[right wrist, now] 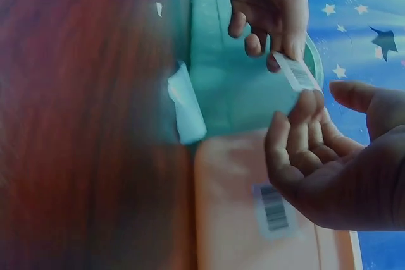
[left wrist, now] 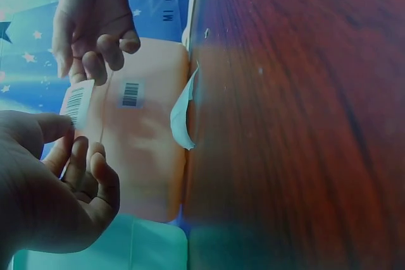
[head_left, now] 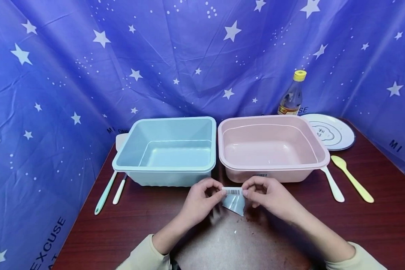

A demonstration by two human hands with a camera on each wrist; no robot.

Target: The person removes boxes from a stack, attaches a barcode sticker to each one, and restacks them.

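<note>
A blue, star-printed curtain (head_left: 175, 37) is hung well ahead of both hands, and the dark reddish tabletop (head_left: 374, 228) is spread beneath them. On it the blue tub (head_left: 168, 178) is set ahead and to the left of the left hand (head_left: 202, 197), the pink tub (head_left: 293, 175) just ahead of the right hand (head_left: 271, 193). A white plate (head_left: 339, 131) is placed beyond the right hand and to its right; a yellow-capped bottle (head_left: 293, 95) is stood behind the pink tub. A yellow spoon (head_left: 353, 180) and a white handle (head_left: 334, 183) are laid to the right of the right hand, a mint handle (head_left: 105, 193) well to the left of the left hand. Below the hands, a pale, curled scrap (head_left: 235, 204) appears to be rested on the tabletop. Smallest is the barcode label (head_left: 233, 191), raised between the hands — its long axis run from one to the other, neither hand being clearly nearer. Its left end is pinched by the left hand; its right end is met by the right hand's curled fingers — whether it is gripped there too cannot be told.
</note>
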